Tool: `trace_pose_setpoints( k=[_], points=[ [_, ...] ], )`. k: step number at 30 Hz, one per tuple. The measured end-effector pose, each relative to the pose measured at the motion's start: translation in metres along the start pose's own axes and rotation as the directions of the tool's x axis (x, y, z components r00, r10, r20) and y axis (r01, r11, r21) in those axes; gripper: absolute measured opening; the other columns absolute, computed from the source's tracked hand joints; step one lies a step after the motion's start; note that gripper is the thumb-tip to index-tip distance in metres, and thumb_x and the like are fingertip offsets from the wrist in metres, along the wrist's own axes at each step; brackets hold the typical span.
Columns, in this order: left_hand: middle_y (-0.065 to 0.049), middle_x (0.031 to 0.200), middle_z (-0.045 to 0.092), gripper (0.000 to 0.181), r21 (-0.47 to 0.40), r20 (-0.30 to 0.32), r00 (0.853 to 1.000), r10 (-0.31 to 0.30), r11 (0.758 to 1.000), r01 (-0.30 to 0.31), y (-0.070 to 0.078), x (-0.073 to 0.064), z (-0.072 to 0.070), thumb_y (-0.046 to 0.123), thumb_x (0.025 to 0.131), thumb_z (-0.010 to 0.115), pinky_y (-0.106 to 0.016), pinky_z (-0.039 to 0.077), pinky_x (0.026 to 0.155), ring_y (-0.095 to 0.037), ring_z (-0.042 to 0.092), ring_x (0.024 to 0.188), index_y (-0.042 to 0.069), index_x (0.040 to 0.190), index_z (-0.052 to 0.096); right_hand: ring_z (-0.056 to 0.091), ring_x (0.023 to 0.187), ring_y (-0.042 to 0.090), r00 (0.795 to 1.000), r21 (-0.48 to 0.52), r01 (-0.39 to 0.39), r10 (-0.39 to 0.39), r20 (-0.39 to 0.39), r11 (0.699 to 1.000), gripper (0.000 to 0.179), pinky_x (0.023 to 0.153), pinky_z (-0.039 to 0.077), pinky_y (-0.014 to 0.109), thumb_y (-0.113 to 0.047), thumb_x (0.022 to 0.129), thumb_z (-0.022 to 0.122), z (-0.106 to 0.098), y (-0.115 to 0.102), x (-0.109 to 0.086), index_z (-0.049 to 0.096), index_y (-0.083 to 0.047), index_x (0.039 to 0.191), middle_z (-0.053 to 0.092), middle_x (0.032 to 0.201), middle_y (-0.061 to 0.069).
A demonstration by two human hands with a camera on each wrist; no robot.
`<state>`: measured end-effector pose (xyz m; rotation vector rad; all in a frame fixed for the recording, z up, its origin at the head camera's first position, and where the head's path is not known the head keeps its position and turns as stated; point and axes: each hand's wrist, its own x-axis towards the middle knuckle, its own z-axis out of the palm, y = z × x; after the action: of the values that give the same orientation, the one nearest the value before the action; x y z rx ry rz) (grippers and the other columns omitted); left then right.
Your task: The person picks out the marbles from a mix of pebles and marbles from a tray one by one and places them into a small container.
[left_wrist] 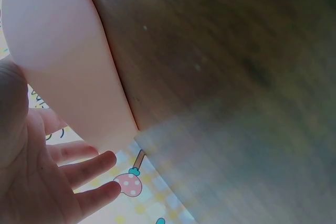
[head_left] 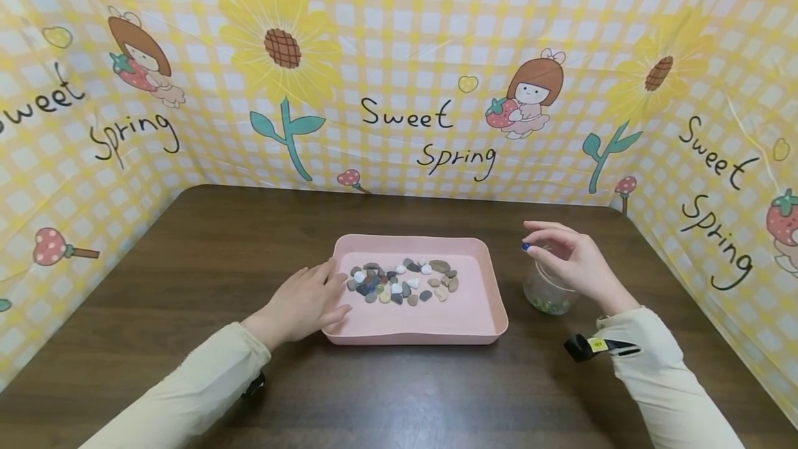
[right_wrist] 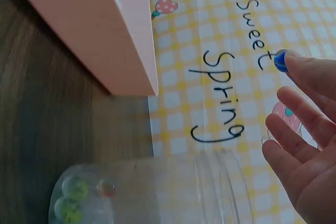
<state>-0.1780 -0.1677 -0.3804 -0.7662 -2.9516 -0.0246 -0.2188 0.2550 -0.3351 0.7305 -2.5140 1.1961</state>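
Note:
My right hand [head_left: 576, 262] pinches a shiny blue marble [head_left: 526, 246] between thumb and fingertips, level with the mouth of a clear jar [head_left: 541, 289]. In the right wrist view the marble [right_wrist: 282, 61] shows at the fingertips, while the other fingers spread apart. Several greenish marbles [right_wrist: 73, 188] and a reddish one [right_wrist: 106, 188] lie at the jar's bottom. At the left edge of the pink tray [head_left: 436, 321], my left hand [head_left: 302, 303] rests with relaxed, spread fingers. Pebbles [head_left: 440, 266] of grey, white and tan lie in the tray, with some darker bluish pieces among them.
A dark wooden table [head_left: 262, 227] carries the tray and the jar, the jar standing just right of the tray. Yellow checked cloth [head_left: 399, 40] with printed flowers and words rises behind and on both sides. Black straps [head_left: 582, 348] sit at the wrists.

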Motion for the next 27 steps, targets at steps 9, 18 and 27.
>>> trace_pose_setpoints(
  k=[9, 18, 27],
  points=[
    [-0.027, 0.139, 0.044, 0.056, -0.005, 0.018, 1.000, -0.009, 1.000, 0.009, 0.000, 0.001, 0.000, 0.044, 0.090, 0.051, -0.054, 0.039, 0.102, -0.039, 0.048, 0.125, 0.002, 0.126, 0.054, 0.049, 0.111, -0.016, 0.999, -0.003, 0.012, -0.012, -0.052, 1.000, 0.013, 0.091, 0.040, 0.002, -0.004, 0.084, 0.066, -0.007, 0.013, -0.014, 0.068, -0.003, 0.097, 0.058, 0.120, -0.020],
    [-0.027, 0.140, 0.042, 0.057, -0.015, 0.045, 0.999, -0.022, 1.000, 0.023, 0.000, 0.002, -0.002, 0.045, 0.090, 0.051, -0.055, 0.038, 0.103, -0.039, 0.046, 0.126, 0.003, 0.128, 0.054, 0.048, 0.112, -0.017, 0.996, -0.011, 0.004, -0.005, -0.088, 1.000, 0.012, 0.092, 0.036, 0.000, -0.001, 0.083, 0.066, -0.012, 0.023, -0.023, 0.067, 0.000, 0.095, 0.052, 0.114, -0.035],
    [-0.027, 0.140, 0.043, 0.057, -0.014, 0.037, 0.999, -0.019, 1.000, 0.020, 0.000, 0.001, -0.001, 0.045, 0.090, 0.052, -0.055, 0.038, 0.103, -0.039, 0.047, 0.126, 0.002, 0.128, 0.053, 0.042, 0.112, -0.023, 0.995, -0.150, 0.006, -0.021, -0.101, 0.989, 0.010, 0.091, 0.031, -0.004, -0.006, 0.082, 0.068, -0.014, 0.031, -0.030, 0.069, -0.006, 0.093, 0.047, 0.115, -0.039]
  ],
)
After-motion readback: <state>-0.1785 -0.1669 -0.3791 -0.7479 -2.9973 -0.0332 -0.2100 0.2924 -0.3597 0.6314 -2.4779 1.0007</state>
